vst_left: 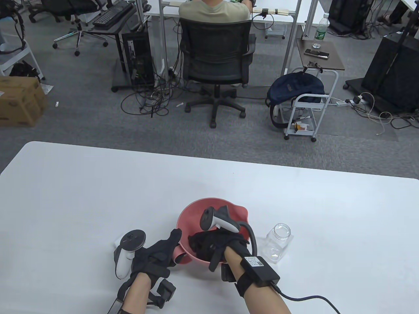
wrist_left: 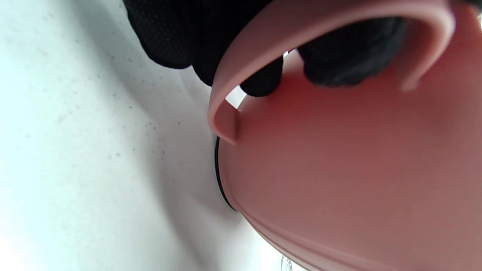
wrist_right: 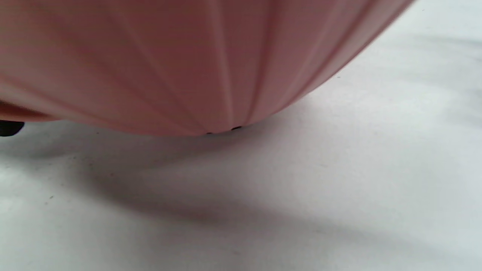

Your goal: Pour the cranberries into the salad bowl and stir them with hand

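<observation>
Right hand (vst_left: 209, 243) inside pink bowl (vst_left: 196, 212); left hand (vst_left: 157, 255) grips its handle (wrist_left: 301, 34)

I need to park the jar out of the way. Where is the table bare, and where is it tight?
Bare: the table left of the pink bowl, the strip beyond it to the far edge, and the right side past the clear jar. Tight: the near middle, where the left hand holds the bowl's handle, the right hand reaches into the bowl, and the jar stands beside it.
</observation>
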`<state>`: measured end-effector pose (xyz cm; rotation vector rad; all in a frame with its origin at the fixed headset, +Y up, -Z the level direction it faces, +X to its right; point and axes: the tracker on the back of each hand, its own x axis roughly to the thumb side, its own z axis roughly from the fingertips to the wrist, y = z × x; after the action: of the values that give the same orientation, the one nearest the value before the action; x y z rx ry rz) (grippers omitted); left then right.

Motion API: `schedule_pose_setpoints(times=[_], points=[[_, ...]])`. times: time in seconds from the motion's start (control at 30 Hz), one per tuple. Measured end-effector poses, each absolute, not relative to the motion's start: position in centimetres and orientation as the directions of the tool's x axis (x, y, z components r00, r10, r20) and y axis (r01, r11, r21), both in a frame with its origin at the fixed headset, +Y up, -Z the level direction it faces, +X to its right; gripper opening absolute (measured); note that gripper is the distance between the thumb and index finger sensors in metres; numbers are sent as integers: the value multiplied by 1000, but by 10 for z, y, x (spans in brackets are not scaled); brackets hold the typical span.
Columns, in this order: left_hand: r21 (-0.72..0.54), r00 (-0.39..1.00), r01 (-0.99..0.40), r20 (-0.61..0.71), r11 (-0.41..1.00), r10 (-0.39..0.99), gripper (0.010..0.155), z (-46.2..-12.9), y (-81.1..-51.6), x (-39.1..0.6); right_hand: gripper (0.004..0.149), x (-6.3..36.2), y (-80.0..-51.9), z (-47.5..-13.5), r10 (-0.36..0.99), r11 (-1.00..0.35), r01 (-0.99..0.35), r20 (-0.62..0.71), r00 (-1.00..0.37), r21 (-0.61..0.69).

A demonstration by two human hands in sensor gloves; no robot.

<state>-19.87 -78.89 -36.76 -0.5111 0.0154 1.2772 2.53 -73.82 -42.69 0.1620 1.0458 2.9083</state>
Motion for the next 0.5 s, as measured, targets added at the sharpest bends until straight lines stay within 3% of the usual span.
schedule_pose_setpoints(times=[0.3,0.5], points=[[-350,296,-918,-299,184,907,74,-367,-790,-199,58,24,-736,-425,59,-763,5,77,-995,646],[-347,290,-921,-305,178,907,74,-367,-789,-199,72,22,-737,-426,32,-750,25,74,-997,661]])
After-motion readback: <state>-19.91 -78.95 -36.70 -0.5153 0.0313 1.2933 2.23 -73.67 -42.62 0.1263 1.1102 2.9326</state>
